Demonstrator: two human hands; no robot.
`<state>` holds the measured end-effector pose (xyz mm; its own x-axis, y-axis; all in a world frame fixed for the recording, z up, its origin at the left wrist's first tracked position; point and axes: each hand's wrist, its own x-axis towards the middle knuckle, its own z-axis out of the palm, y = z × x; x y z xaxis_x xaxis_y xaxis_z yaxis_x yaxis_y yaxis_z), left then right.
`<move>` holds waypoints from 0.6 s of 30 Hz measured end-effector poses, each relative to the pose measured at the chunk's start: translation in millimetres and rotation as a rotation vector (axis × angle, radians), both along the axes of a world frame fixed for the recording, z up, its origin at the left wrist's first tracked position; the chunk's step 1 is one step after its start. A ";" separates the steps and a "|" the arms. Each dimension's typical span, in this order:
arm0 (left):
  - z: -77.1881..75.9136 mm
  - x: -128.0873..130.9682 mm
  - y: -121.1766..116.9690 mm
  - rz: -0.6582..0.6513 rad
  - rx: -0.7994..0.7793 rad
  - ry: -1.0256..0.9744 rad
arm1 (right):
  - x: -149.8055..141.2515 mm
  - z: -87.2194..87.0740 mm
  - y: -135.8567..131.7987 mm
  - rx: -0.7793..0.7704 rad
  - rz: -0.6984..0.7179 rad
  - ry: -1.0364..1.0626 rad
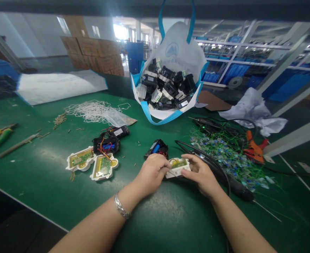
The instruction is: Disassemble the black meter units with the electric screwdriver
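The white housing (183, 171) was held above the green table (155, 225), between the 2 hands. The right hand (200, 174) gripped its right end, thumb on the near side, fingers behind. The left hand (153, 172) had its fingers bunched at the other end; whether they pinched the rim or something thin, I could not tell. Green surface lay open between the forearms; on the right, a black electric screwdriver (239, 189) and its cable crowded the right hand. The left hand partly hid a black case (150, 151) just beyond, and the housing's left end was covered. The housing's long axis ran left to right, rising slightly rightward, its circuit-board side facing up.
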<state>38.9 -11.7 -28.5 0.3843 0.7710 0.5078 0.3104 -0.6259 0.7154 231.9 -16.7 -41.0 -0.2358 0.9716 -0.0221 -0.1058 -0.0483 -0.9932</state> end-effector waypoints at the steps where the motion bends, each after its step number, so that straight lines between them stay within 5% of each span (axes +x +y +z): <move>1: 0.0 -0.9 0.9 0.000 -0.105 -0.033 | 2.1 -0.2 0.8 -0.028 0.029 0.022; 7: 4.3 -10.9 11.9 -0.050 -0.531 -0.374 | 9.1 3.4 1.0 -0.096 0.116 0.085; 14: 2.0 -6.3 5.3 0.088 -0.100 0.171 | 2.2 7.1 -1.5 -0.143 -0.066 0.091; 18: -5.1 -0.8 2.1 0.201 0.007 0.233 | -1.4 5.8 -0.6 -0.224 -0.080 0.089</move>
<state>38.1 -9.6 -33.7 0.3311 0.8403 0.4293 0.5840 -0.5399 0.6062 230.4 -17.3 -35.2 -0.1692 0.9603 -0.2217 -0.2051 -0.2544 -0.9451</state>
